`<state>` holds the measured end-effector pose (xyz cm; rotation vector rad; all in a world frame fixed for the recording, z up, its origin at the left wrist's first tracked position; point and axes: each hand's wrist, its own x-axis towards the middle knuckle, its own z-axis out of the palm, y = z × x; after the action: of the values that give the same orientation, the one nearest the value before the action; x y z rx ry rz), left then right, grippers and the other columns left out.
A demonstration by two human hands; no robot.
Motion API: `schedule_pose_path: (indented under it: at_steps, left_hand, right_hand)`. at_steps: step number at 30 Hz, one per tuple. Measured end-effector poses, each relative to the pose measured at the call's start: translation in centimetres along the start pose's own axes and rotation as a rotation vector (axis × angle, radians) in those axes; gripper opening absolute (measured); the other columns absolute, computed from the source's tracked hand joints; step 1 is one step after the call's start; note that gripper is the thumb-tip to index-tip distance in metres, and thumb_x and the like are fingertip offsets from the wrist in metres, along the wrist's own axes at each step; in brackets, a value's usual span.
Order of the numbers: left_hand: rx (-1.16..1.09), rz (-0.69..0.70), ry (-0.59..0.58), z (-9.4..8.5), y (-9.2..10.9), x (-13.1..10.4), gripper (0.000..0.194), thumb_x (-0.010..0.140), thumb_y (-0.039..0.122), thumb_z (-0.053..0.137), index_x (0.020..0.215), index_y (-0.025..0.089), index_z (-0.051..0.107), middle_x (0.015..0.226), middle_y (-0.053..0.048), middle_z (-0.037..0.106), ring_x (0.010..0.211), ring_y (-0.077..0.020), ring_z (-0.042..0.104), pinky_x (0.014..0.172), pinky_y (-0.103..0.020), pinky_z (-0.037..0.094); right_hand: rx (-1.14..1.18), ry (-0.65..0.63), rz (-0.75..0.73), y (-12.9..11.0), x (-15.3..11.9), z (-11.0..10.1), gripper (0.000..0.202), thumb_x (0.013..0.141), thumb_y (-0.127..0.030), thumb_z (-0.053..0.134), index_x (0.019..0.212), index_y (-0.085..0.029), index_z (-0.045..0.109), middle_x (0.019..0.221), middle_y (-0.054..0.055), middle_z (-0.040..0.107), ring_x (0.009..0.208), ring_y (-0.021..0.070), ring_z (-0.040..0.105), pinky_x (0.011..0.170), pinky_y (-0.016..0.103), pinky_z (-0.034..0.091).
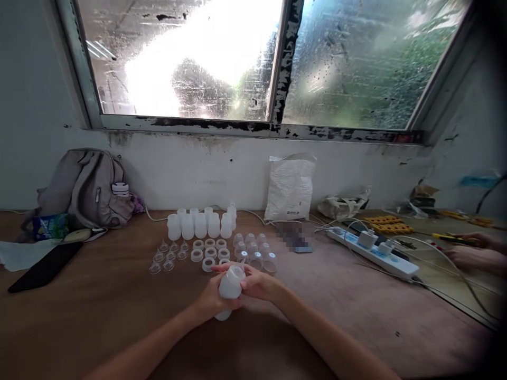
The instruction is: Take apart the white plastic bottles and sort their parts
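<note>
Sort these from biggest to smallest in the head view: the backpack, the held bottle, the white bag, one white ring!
1. Backpack
2. White bag
3. Held bottle, nearer the camera
4. White ring

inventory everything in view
held bottle: 1, whitish, centre
bottles: 9+, white, back
teats: 8ish, clear, centre left
rings: 8ish, whitish, centre
caps: 9ish, clear, right of rings
backpack: 1, greyish, far left
slab: 1, black, left
bag: 1, white, against wall
pouch: 1, pale, right
power strip: 1, white, right
blocks: several, yellow, right
window: 1, grey-framed, top
table: 1, brown, below
co-worker's hands: 2, bare, right edge
left hand: 1, bare, on bottle
right hand: 1, bare, on bottle
</note>
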<state>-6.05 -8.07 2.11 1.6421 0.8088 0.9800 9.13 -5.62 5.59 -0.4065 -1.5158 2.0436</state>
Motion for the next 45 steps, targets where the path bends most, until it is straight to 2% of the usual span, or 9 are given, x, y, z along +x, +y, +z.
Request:
schedule_pose_path:
  at_steps: [2, 8, 11, 13, 15, 21, 28, 41, 45]
  left_hand:
    - [-0.040, -0.040, -0.034, -0.1, -0.1, 0.0, 0.042, 0.056, 0.018, 0.066, 0.097, 0.012, 0.057, 0.076, -0.001, 0.056, 0.064, -0.0119, 0.048, 0.055, -0.021, 0.037]
    - [-0.033, -0.044, 0.179, 0.2, -0.6, -0.1, 0.038, 0.056, 0.016, 0.066, 0.091, 0.011, 0.054, 0.077, -0.002, 0.055, 0.067, -0.0124, 0.048, 0.058, -0.023, 0.039]
    - [-0.174, -0.160, -0.020, 0.4, 0.3, -0.9, 0.034, 0.057, 0.016, 0.064, 0.090, 0.012, 0.054, 0.070, -0.001, 0.056, 0.063, -0.0122, 0.051, 0.057, -0.023, 0.039]
    - [-0.346, -0.275, -0.246, 0.4, 0.9, -1.3, 0.034, 0.060, 0.018, 0.061, 0.093, 0.013, 0.053, 0.069, 0.000, 0.056, 0.060, -0.0126, 0.053, 0.056, -0.025, 0.041]
    - [-0.437, -0.317, -0.360, 0.4, 1.3, -1.4, 0.034, 0.060, 0.017, 0.060, 0.093, 0.015, 0.053, 0.072, 0.000, 0.057, 0.062, -0.0131, 0.055, 0.059, -0.027, 0.043]
    - [0.037, -0.094, 0.044, -0.1, 0.1, 0.9, 0.027, 0.053, 0.011, 0.062, 0.079, 0.013, 0.057, 0.068, 0.001, 0.058, 0.066, -0.0150, 0.054, 0.055, -0.023, 0.042]
    - [0.407, 0.011, 0.448, -1.0, -0.9, 3.0, 0.044, 0.051, 0.017, 0.064, 0.094, 0.016, 0.053, 0.081, -0.004, 0.062, 0.075, -0.0254, 0.057, 0.063, -0.032, 0.043]
    - [0.665, -0.006, 0.628, -3.9, -1.3, 1.9, 0.031, 0.067, 0.024, 0.055, 0.097, 0.018, 0.051, 0.066, -0.006, 0.057, 0.063, -0.0250, 0.056, 0.057, -0.031, 0.036]
    - [0.644, 0.038, 0.601, -2.8, -0.8, 1.6, 0.036, 0.068, 0.027, 0.055, 0.101, 0.018, 0.045, 0.077, -0.007, 0.059, 0.072, -0.0270, 0.058, 0.060, -0.032, 0.038]
  right_hand:
    - [-0.087, 0.053, -0.010, -0.1, -0.1, 0.0, 0.041, 0.056, -0.029, 0.070, 0.095, -0.017, 0.062, 0.108, 0.007, 0.054, 0.093, 0.0206, 0.052, 0.078, 0.029, 0.040]
    - [-0.544, 0.455, -0.263, 1.3, 0.5, 1.0, 0.026, 0.067, -0.033, 0.064, 0.087, -0.016, 0.062, 0.089, 0.005, 0.059, 0.083, 0.0178, 0.052, 0.073, 0.028, 0.040]
    - [-0.544, 0.383, -0.276, 0.8, 0.3, 1.7, 0.027, 0.064, -0.033, 0.066, 0.086, -0.017, 0.062, 0.094, 0.004, 0.058, 0.082, 0.0160, 0.052, 0.069, 0.025, 0.041]
    - [-0.465, 0.274, -0.193, 0.0, 0.0, 2.3, 0.032, 0.062, -0.031, 0.067, 0.090, -0.018, 0.061, 0.095, 0.004, 0.058, 0.078, 0.0143, 0.053, 0.062, 0.022, 0.041]
    - [-0.407, 0.223, -0.122, -0.5, -0.1, 2.8, 0.032, 0.062, -0.029, 0.067, 0.091, -0.018, 0.060, 0.086, 0.003, 0.060, 0.068, 0.0119, 0.053, 0.054, 0.020, 0.039]
    - [-0.359, 0.557, -0.280, 0.8, 1.8, 2.6, 0.013, 0.063, -0.023, 0.063, 0.070, -0.016, 0.055, 0.068, 0.001, 0.059, 0.064, 0.0132, 0.054, 0.058, 0.023, 0.041]
    - [-0.485, 0.801, -0.405, 1.6, 5.4, 1.2, 0.009, 0.060, -0.021, 0.058, 0.066, -0.017, 0.052, 0.064, -0.001, 0.056, 0.060, 0.0127, 0.051, 0.055, 0.023, 0.039]
    - [-0.413, 1.066, -0.429, 3.5, 10.3, 2.5, 0.013, 0.059, -0.024, 0.053, 0.071, -0.019, 0.051, 0.064, -0.003, 0.053, 0.058, 0.0117, 0.049, 0.055, 0.022, 0.039]
    - [-0.512, 0.968, -0.434, 2.4, 8.9, 2.7, 0.020, 0.061, -0.027, 0.057, 0.080, -0.019, 0.053, 0.075, 0.000, 0.057, 0.069, 0.0138, 0.052, 0.064, 0.024, 0.040]
